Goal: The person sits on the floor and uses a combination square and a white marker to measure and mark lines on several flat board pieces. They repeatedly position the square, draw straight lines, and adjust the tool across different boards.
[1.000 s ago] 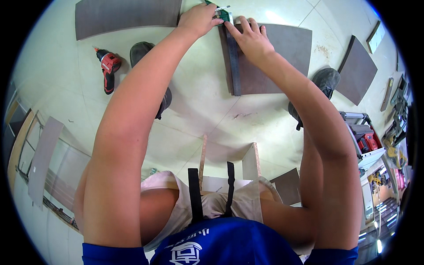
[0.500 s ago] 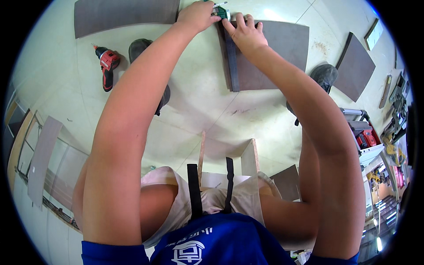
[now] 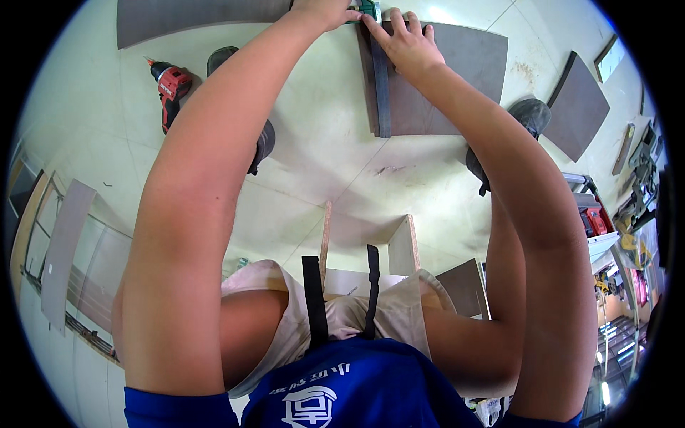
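Note:
At the upper edge, my left hand (image 3: 325, 11) is closed, its thumb against a small green tool (image 3: 369, 10) whose far part is cut off by the frame. Fingers spread, my right hand (image 3: 414, 46) rests at the far edge of a grey-brown board (image 3: 457, 89), its leftmost finger reaching the green tool. A narrow dark strip (image 3: 381, 89) runs along that board's left side. Another curved grey-brown panel (image 3: 193, 18) lies to the left, partly behind my left hand.
A red and black cordless drill (image 3: 171, 85) lies on the floor left of my left forearm. My dark shoes (image 3: 529, 115) flank the board. A further panel (image 3: 581, 107) lies at right, near a toolbox (image 3: 594, 221). Beneath me is a low wooden stool-like frame (image 3: 404, 246).
The whole view has shifted slightly, with floor objects sitting higher in the frame. A white, pen-like stick seen earlier by my left hand is out of sight. Both hands stay at the green tool.

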`<state>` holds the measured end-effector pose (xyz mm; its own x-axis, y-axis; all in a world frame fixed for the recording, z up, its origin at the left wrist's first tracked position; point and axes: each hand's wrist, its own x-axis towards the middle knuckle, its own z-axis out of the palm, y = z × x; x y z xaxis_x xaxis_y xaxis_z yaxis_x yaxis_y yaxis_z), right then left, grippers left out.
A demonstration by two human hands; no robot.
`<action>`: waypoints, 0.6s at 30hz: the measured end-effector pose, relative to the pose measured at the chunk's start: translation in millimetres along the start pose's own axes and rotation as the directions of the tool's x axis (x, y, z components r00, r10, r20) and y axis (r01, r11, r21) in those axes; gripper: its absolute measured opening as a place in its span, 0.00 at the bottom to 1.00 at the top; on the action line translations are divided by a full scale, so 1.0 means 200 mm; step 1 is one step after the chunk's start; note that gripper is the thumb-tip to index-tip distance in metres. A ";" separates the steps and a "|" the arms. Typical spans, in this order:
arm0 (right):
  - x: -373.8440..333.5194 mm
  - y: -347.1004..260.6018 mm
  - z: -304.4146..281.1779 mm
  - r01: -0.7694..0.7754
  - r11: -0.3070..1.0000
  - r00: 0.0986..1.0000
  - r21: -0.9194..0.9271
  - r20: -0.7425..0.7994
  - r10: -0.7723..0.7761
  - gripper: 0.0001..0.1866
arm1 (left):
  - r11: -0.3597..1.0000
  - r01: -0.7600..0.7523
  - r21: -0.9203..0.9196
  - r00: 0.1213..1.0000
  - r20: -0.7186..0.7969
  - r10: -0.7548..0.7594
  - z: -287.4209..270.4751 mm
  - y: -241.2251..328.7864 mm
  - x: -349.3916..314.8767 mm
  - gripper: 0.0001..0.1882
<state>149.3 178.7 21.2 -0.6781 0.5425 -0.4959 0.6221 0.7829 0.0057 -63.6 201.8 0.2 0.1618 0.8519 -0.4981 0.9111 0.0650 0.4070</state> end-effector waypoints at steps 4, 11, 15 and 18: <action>0.00 -0.01 -0.13 -0.013 1.000 0.995 0.019 0.096 0.011 0.50 | 1.000 -0.004 -0.007 1.000 0.007 0.004 -0.01 0.00 -0.02 0.21; 0.00 0.04 0.06 -0.018 0.997 1.000 0.079 -0.023 0.020 0.61 | 0.997 0.075 0.027 0.995 0.063 -0.076 -0.01 0.05 0.03 0.22; -0.01 0.03 0.07 0.006 0.993 0.998 0.114 -0.058 0.001 0.61 | 0.995 0.095 0.040 0.991 0.090 -0.098 -0.03 0.04 0.02 0.23; 0.00 0.03 0.07 -0.009 0.997 0.999 0.079 -0.042 0.013 0.61 | 0.996 0.076 0.044 0.993 0.085 -0.080 -0.04 0.05 0.02 0.22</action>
<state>158.5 179.9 8.4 -0.6860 0.5645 -0.4591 0.6575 0.7512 -0.0587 -57.6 210.2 8.6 0.1198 0.7969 -0.5921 0.9367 0.1069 0.3334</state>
